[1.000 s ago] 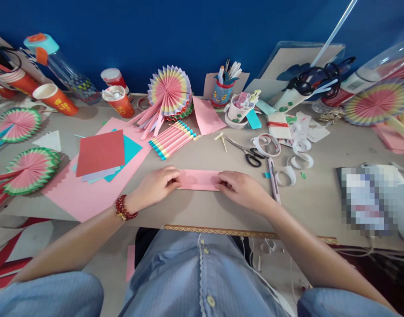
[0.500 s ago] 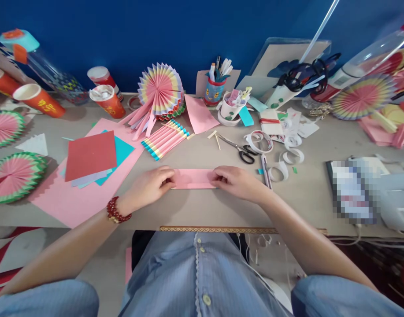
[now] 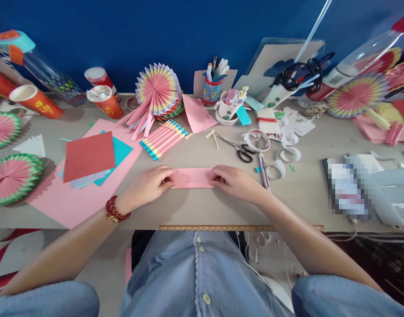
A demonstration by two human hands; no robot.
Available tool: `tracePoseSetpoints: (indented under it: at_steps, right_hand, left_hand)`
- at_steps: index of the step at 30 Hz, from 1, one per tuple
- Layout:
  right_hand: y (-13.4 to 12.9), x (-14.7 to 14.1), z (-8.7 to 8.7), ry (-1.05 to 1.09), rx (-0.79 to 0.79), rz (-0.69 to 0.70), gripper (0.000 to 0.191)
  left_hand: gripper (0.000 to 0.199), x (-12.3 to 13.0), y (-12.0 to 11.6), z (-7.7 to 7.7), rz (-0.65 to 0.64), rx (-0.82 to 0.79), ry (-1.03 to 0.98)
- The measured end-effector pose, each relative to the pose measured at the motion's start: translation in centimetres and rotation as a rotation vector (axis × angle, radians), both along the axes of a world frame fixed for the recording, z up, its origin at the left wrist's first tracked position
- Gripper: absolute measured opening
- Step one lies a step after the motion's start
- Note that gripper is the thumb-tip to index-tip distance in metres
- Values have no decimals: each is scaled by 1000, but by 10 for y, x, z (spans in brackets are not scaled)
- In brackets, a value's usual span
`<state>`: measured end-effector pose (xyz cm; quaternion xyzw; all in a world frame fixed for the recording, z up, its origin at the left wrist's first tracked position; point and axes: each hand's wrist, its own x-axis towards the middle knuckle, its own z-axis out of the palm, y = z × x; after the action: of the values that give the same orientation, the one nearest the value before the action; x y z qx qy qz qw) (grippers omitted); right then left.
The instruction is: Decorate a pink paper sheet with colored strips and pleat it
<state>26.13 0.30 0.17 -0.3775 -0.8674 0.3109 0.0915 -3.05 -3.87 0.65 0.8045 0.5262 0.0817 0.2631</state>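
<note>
A strip of pink paper point(image 3: 192, 177) lies crosswise at the table's front, with a crease running along its near edge. My left hand point(image 3: 153, 182) pinches its left end, fingers curled and closed. At the other end my right hand point(image 3: 233, 182) grips the paper in the same way. The fingertips hide both ends of the strip. Beyond it lies a bundle of pleated pink, yellow and blue paper point(image 3: 164, 139). Black-handled scissors point(image 3: 243, 154) and a lilac cutter point(image 3: 264, 171) rest beyond and right of my right hand.
Left of my hands, red paper point(image 3: 89, 156) tops other sheets on a large pink sheet point(image 3: 56, 202). Folded paper fans point(image 3: 158, 88), cups point(image 3: 105, 102) and a pen holder point(image 3: 211, 90) line the back. Tape rolls point(image 3: 257, 141) and a phone point(image 3: 347, 189) are on the right.
The view has shifted slightly, so the table items sit a little further left. Both hands keep their hold on the pink strip, which looks practically the same.
</note>
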Motion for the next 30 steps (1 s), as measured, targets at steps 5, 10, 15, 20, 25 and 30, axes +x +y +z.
tracePoseSetpoints:
  at_steps: [5,10,15,20,25,30]
  right_hand:
    - [-1,0,0,-4,13,1,8]
    - [-2,0,0,-24,9,4,7]
    - [-8,2,-6,-4,104,22,11]
    - [-17,7,-18,-10,307,59,26]
    - [-21,7,-28,-97,451,46,30]
    - [-26,14,-28,-133,533,130,37]
  left_hand:
    - [16,0,0,0,-9,15,16]
    - [15,2,-1,2,-3,16,29]
    - [10,2,-6,0,19,37,19]
    - [18,0,-18,-12,-5,173,-26]
    - [51,-3,-25,-19,-238,347,139]
    - [61,-2,-24,-10,-309,345,211]
